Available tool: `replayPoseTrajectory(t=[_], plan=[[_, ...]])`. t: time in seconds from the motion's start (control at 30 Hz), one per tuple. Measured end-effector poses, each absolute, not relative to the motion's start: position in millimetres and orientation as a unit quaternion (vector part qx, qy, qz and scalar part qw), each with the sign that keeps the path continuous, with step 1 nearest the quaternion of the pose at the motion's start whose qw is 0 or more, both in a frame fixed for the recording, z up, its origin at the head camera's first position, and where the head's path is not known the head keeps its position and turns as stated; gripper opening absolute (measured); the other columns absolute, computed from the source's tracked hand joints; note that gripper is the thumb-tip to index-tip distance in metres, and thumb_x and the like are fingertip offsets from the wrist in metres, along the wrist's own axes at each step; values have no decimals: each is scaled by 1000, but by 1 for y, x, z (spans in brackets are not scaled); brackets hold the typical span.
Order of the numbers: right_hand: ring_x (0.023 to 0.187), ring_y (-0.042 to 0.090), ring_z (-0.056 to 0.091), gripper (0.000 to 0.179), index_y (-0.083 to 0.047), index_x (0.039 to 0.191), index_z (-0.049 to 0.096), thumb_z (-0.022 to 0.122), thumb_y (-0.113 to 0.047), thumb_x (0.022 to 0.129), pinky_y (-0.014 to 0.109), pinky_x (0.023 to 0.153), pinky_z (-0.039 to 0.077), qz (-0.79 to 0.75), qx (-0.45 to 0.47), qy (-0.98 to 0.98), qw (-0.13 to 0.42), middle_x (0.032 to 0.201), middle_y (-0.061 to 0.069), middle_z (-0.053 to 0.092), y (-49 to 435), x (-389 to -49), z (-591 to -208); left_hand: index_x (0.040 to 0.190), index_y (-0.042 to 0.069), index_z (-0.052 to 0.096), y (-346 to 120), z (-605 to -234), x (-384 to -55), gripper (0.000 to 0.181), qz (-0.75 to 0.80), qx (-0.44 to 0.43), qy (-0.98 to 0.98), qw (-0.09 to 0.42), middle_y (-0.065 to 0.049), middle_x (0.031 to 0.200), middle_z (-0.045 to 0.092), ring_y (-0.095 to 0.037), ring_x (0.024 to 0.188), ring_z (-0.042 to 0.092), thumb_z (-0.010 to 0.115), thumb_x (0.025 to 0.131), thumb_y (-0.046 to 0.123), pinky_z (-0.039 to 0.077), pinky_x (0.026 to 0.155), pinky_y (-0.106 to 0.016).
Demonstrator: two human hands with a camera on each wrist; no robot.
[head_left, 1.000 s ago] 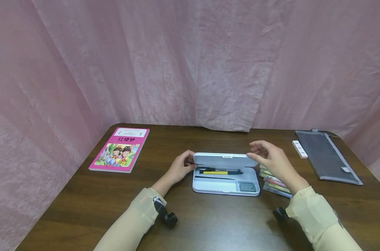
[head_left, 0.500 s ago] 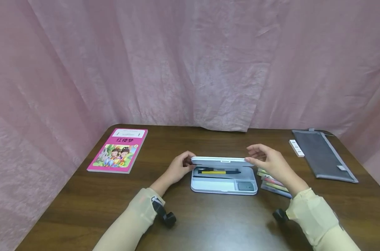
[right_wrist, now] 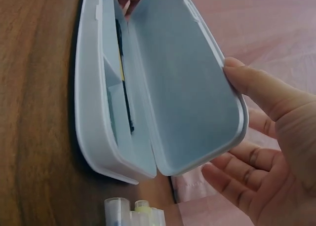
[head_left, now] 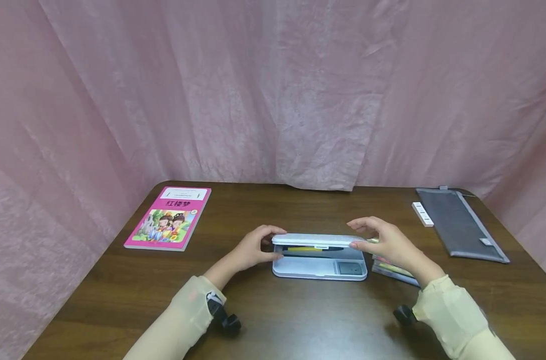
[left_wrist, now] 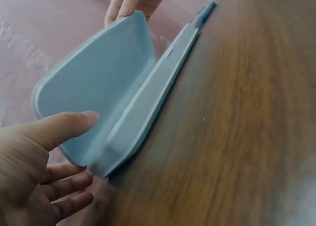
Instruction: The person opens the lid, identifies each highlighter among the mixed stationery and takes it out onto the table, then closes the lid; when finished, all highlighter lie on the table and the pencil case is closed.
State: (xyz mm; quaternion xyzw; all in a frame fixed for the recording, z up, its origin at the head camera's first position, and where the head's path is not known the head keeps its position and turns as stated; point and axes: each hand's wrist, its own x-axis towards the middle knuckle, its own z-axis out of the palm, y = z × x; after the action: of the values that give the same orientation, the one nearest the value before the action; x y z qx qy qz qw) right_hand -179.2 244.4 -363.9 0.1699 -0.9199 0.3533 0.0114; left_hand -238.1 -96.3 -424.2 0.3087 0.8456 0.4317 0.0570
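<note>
In the head view, a pale blue pencil case [head_left: 304,266] lies on the table with its lid [head_left: 319,240] partly lowered over it. Under the lid show a yellow-and-black pen [head_left: 303,248] and, in the front right compartment, a grey block [head_left: 350,268]. My right hand [head_left: 392,243] pinches the lid's right front corner, thumb at the edge and fingers behind it, as the right wrist view confirms. At the other end, my left hand [head_left: 252,248] grips round the case's left side. Its thumb [left_wrist: 69,127] lies in front of the lid, the other fingers at the hinge corner.
Several highlighters [head_left: 394,270] lie just right of the case, partly behind the right hand. A pink book [head_left: 169,218] is at the left. A grey mesh pouch [head_left: 462,225] and a small white block [head_left: 423,214] lie at the right. Pink curtain [head_left: 273,95] hangs behind the table.
The lid has swung forward and down, hiding more of the pens. My right hand has come down with it, and my left thumb has shifted forward along the case's left end.
</note>
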Motion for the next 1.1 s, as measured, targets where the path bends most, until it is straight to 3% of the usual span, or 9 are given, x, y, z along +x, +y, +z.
replayPoseTrajectory(t=[0.23, 0.47, 0.7, 0.8, 1.1], plan=[[110, 29, 62, 51, -10, 125, 61, 75, -34, 82, 48, 90, 53, 336, 205, -919, 23, 122, 10, 64, 246, -177, -372, 134, 20, 53, -100, -413, -228, 69, 367, 346, 860, 81, -2, 133, 54, -18, 123, 50, 84, 73, 27, 44, 106, -43], [115, 23, 57, 53, -12, 125, 62, 79, -31, 79, 45, 92, 51, 321, 237, -916, 38, 124, 4, 64, 244, -175, -379, 139, 19, 49, -96, -401, -224, 77, 334, 371, 863, 81, -5, 138, 48, -21, 129, 45, 84, 72, 34, 41, 107, -45], [127, 35, 51, 61, -10, 129, 58, 80, -33, 77, 57, 101, 41, 306, 252, -918, 28, 136, 11, 57, 242, -172, -387, 142, 25, 45, -87, -396, -225, 78, 301, 354, 880, 102, -6, 144, 42, -24, 134, 40, 80, 75, 44, 38, 111, -47], [129, 35, 49, 62, -12, 130, 58, 80, -34, 76, 57, 102, 40, 299, 259, -918, 21, 139, 11, 55, 241, -171, -390, 142, 25, 46, -84, -398, -225, 77, 292, 347, 885, 103, -8, 145, 42, -26, 135, 39, 78, 76, 46, 38, 111, -49], [122, 35, 53, 61, -11, 126, 60, 82, -32, 74, 55, 98, 42, 265, 278, -922, 45, 134, 11, 59, 240, -168, -399, 141, 24, 47, -78, -409, -225, 79, 241, 352, 903, 57, -11, 144, 43, -29, 134, 40, 77, 74, 53, 37, 110, -51]])
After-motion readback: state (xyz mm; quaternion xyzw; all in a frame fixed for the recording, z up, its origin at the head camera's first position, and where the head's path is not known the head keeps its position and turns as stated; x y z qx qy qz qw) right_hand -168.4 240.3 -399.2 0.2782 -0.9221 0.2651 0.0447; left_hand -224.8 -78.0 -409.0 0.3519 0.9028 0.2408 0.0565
